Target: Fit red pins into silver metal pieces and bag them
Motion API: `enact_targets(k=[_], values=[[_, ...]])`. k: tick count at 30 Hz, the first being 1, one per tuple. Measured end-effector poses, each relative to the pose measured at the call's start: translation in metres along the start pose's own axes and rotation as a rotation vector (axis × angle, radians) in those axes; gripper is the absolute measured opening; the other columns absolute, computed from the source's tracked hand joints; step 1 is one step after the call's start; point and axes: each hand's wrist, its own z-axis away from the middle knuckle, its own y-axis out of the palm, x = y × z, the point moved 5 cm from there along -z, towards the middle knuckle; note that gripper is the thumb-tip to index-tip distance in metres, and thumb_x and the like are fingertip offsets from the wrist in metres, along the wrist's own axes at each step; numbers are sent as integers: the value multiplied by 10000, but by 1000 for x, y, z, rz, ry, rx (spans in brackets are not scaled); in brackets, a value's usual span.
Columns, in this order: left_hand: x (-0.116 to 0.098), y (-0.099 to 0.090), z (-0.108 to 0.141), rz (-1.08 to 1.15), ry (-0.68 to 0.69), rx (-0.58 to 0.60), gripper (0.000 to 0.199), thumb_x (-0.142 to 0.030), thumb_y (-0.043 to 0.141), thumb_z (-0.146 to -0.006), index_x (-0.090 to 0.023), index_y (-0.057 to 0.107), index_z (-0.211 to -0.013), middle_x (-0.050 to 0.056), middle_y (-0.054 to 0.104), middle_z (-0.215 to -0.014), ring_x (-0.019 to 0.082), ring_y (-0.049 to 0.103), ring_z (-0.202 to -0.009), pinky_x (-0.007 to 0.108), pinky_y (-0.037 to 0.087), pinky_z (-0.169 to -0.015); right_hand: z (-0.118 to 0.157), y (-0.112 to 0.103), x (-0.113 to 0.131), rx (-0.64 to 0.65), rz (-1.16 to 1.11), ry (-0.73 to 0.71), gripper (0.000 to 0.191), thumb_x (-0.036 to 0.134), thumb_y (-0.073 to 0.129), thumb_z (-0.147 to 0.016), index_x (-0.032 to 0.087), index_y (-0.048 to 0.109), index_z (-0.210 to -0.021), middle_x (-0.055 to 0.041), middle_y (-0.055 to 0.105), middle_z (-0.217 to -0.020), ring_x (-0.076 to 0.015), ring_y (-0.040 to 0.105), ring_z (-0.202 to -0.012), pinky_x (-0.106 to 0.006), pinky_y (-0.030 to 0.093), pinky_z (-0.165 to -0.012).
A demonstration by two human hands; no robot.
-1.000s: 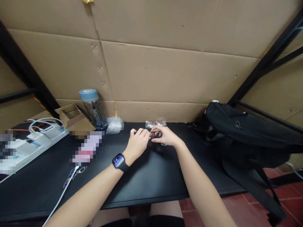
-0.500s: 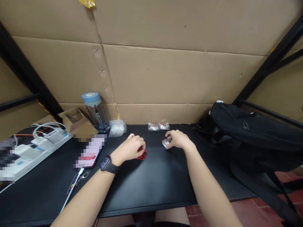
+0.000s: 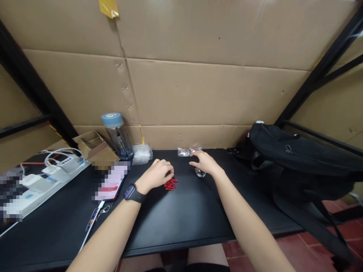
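A small heap of red cords [image 3: 171,184] lies on the black table. My left hand [image 3: 159,173], with a watch [image 3: 134,193] on its wrist, rests right beside and partly over the cords. Its fingers are loosely bent, and I see nothing held in them. My right hand [image 3: 206,163] is open, thumb and fingers apart, reaching over the table. Under its palm sits a shiny round silver piece [image 3: 200,173], partly hidden. Just beyond its fingertips lie two clear packets with silver and red contents; the left packet [image 3: 183,152] shows fully, the right packet [image 3: 195,150] is partly covered.
Along the cardboard wall stand a blue-lidded bottle [image 3: 117,136], an open cardboard box [image 3: 96,147] and a stack of clear plastic bags [image 3: 142,153]. At left are a phone [image 3: 113,181] with its cable and a power strip [image 3: 53,175]. A black backpack [image 3: 300,162] occupies the right.
My right hand has let go of the silver piece and moved forward and left toward the packets. My left hand has drawn up slightly, and more of the red cords shows.
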Motion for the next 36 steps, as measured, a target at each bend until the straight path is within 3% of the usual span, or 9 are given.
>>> enact_targets(k=[4, 7, 11, 14, 18, 25, 32, 36], values=[[1, -1, 0, 11, -22, -41, 140, -280, 560, -938, -230, 670, -868, 25, 692, -925, 207, 598, -941, 355, 348, -848, -31, 23, 20, 33, 129, -55, 525, 217, 637, -867, 203, 544, -1384, -136, 517, -1488, -293, 452, -1380, -461, 298, -1135], [3, -6, 0, 16, -38, -93, 110, -253, 553, -940, -238, 659, -964, 22, 695, -979, 210, 592, -968, 361, 354, -869, -53, 32, 27, 62, 136, -45, 511, 152, 650, -807, 193, 606, -1315, -166, 618, -1369, -325, 544, -1290, -491, 341, -1082], [8, -11, 2, 16, -61, -136, 142, -229, 519, -956, -242, 648, -1013, 21, 696, -1002, 214, 588, -985, 366, 357, -875, -69, 30, 26, 93, 88, -58, 312, 179, 665, -821, 183, 720, -1129, -162, 745, -1121, -304, 684, -1066, -379, 463, -914], [12, -9, 3, 18, -66, -122, 148, -233, 513, -959, -245, 659, -981, 16, 695, -986, 214, 588, -973, 364, 359, -863, -69, 25, 25, 139, 16, -108, 204, 236, 712, -825, 218, 770, -1020, -103, 784, -1010, -247, 723, -944, -285, 482, -805], [12, -2, 2, 51, -57, -112, 172, -262, 510, -967, -259, 664, -1044, 18, 689, -1061, 215, 584, -1005, 359, 366, -876, -63, 17, 28, 159, -98, -177, 180, 270, 682, -874, 242, 791, -1015, -42, 801, -943, -174, 731, -839, -220, 475, -741], [12, 10, 0, 90, -68, -83, 200, -297, 520, -965, -280, 672, -1095, 12, 687, -1122, 216, 587, -1035, 353, 367, -880, -58, -4, 36, 114, -187, -184, 97, 254, 761, -789, 172, 809, -811, -51, 783, -750, -165, 697, -688, -222, 436, -621], [15, 13, 0, 97, -88, -35, 172, -229, 536, -906, -241, 700, -858, 11, 726, -960, 208, 610, -961, 345, 359, -851, -61, -23, 44, 132, -231, -188, 85, 239, 747, -783, 177, 803, -794, -38, 776, -749, -156, 681, -692, -219, 431, -633], [16, 13, 0, 78, -121, -31, 172, -228, 543, -887, -235, 711, -851, 27, 732, -931, 218, 613, -957, 349, 367, -857, -61, -28, 47, 132, -235, -185, 95, 232, 707, -812, 166, 776, -819, -41, 766, -766, -148, 664, -689, -219, 424, -630]])
